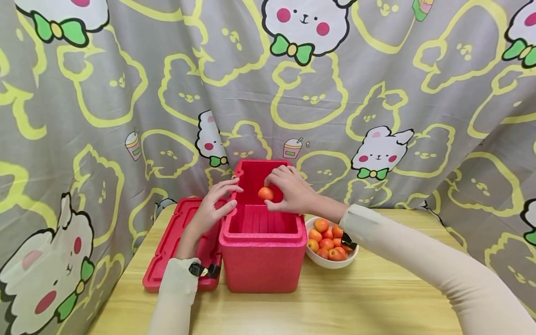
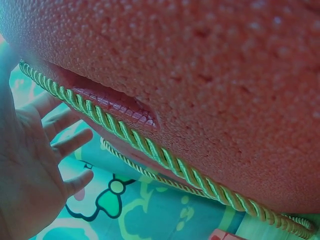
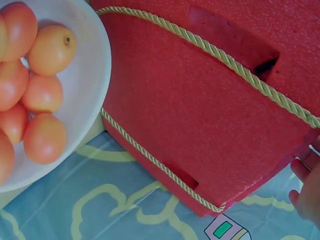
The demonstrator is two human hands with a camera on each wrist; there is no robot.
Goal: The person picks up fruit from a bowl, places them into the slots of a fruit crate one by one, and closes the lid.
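Note:
A red foam box point(image 1: 263, 267) stands without its lid on the table. Over its opening, my right hand point(image 1: 289, 188) pinches a small orange-red fruit point(image 1: 265, 193) between thumb and fingertips. In the right wrist view only the edge of that hand point(image 3: 309, 187) shows, and its fruit is hidden. My left hand point(image 1: 211, 209) is at the box's left rim, fingers spread and holding nothing; whether it touches the rim I cannot tell. A white bowl point(image 1: 331, 265) of similar fruits point(image 1: 326, 244) stands right of the box, below my right forearm.
The red lid point(image 1: 161, 263) lies on the wooden table point(image 1: 377, 298), left of the box and partly under my left arm. Twisted gold cord point(image 3: 220, 55) runs along the box's sides, near recessed slots. A patterned grey curtain point(image 1: 251, 102) hangs behind the table.

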